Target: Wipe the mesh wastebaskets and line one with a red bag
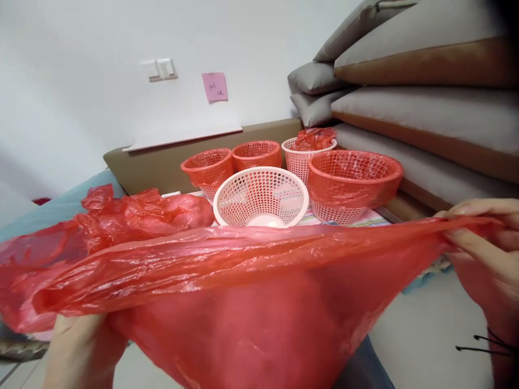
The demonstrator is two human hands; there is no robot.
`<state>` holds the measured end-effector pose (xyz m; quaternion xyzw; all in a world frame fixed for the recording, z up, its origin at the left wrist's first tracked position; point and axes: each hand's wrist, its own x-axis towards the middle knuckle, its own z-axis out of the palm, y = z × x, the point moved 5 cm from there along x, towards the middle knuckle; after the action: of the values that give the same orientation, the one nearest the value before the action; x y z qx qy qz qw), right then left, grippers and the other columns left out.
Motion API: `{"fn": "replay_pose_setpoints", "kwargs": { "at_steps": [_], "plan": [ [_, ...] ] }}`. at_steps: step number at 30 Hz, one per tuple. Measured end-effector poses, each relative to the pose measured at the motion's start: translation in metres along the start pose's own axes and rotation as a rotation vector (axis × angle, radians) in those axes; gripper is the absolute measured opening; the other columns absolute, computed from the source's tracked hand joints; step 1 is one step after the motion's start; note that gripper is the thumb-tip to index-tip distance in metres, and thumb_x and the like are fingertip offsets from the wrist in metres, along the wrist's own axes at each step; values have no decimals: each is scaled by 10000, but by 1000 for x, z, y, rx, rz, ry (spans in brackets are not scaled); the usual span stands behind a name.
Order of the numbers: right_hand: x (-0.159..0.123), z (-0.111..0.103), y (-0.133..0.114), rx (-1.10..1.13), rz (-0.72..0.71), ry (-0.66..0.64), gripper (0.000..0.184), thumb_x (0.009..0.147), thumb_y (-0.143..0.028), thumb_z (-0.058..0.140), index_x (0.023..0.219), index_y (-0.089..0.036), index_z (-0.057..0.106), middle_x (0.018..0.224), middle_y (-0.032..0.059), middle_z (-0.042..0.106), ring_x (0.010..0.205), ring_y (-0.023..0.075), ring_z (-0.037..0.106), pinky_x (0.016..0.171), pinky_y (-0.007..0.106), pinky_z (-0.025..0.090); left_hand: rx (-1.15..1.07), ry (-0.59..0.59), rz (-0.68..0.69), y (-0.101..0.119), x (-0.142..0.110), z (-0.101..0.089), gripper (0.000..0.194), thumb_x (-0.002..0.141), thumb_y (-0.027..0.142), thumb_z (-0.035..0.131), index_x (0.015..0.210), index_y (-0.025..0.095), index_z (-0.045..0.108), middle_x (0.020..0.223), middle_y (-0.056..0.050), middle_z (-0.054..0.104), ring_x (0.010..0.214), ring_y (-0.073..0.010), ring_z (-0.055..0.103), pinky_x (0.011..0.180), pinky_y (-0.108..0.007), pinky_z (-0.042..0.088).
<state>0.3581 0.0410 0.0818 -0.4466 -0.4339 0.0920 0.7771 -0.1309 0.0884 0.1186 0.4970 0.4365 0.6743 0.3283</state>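
A red plastic bag (259,302) is stretched wide across the front, its folded top edge pulled taut between both hands. My left hand (87,346) grips the bag's left end from below, the fingers covered by the red film. At the other end my right hand (482,237) pinches the bag's corner between thumb and fingers. Just behind the bag a bare white plastic basket (261,194) leans with its opening toward me. Right of it stands a basket (354,183) with a red bag folded over its rim.
Two more red-lined baskets (208,167) stand behind, beside a white basket (300,162) with crumpled red plastic on top. Loose red bags (133,216) heap up at left. Stacked grey-and-brown cushions (421,108) rise at right. A pink note (214,86) and switches (160,69) are on the wall.
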Motion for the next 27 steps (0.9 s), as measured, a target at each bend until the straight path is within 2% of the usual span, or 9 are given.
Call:
{"fn": "replay_pose_setpoints", "kwargs": {
  "at_steps": [2,4,7,9,13,17,22,25,27],
  "plan": [
    [-5,7,1,134,67,41,419,609,-241,875,1002,-264,730,933,38,636,765,135,615,614,223,501,-12,47,-26,-2,-1,2,389,671,446,856,1017,301,756,1049,34,764,1029,-205,679,797,-202,604],
    [-19,10,15,239,176,9,620,598,-342,901,1177,-324,683,1182,64,626,1012,173,635,759,246,552,-19,111,-80,-8,-2,0,354,700,435,840,1013,293,753,1068,33,761,1065,-212,671,825,-215,599],
    [-59,9,53,245,334,-181,995,457,-603,905,1358,-367,555,1463,93,493,1329,292,499,919,377,565,-28,180,-134,-15,-4,-2,385,686,409,854,1030,274,746,1063,18,762,1041,-235,683,821,-253,606],
    [-89,10,74,232,363,-300,1087,394,-671,888,1377,-391,516,1464,88,504,1291,327,543,847,401,599,-44,200,-130,-13,-4,-2,446,669,394,868,1075,262,737,1076,5,759,1037,-247,684,820,-266,607],
    [-135,31,85,206,624,-469,975,455,-621,906,1317,-329,555,1300,99,636,1158,357,630,903,454,583,-56,147,-59,-1,-2,5,494,682,391,860,1136,255,723,1180,5,730,1042,-232,673,819,-240,598],
    [-137,60,67,260,719,-525,921,422,-466,969,1242,-256,605,1129,97,711,1105,362,653,881,444,594,-47,70,12,6,-3,10,524,712,418,838,1184,234,707,1274,0,687,1100,-232,641,850,-236,590],
    [-126,72,57,176,675,-382,657,567,-353,924,1156,-277,642,1149,58,721,1105,296,661,956,425,561,-101,101,-60,-1,-11,5,639,702,418,846,1278,218,654,1244,-13,702,1118,-239,631,854,-262,596],
    [-128,73,55,147,673,-326,608,598,-368,901,1145,-283,649,1149,44,724,1086,292,669,972,460,554,-107,176,-92,-8,-16,-4,594,695,452,840,1229,249,679,1241,19,703,1187,-239,596,809,-234,604],
    [-130,72,57,127,691,-300,575,592,-384,901,1105,-272,667,1124,45,731,1066,298,673,964,481,557,-122,212,-102,-16,-18,-12,567,682,518,826,1182,284,696,1263,32,693,1256,-264,553,830,-272,609]
  ]
}}
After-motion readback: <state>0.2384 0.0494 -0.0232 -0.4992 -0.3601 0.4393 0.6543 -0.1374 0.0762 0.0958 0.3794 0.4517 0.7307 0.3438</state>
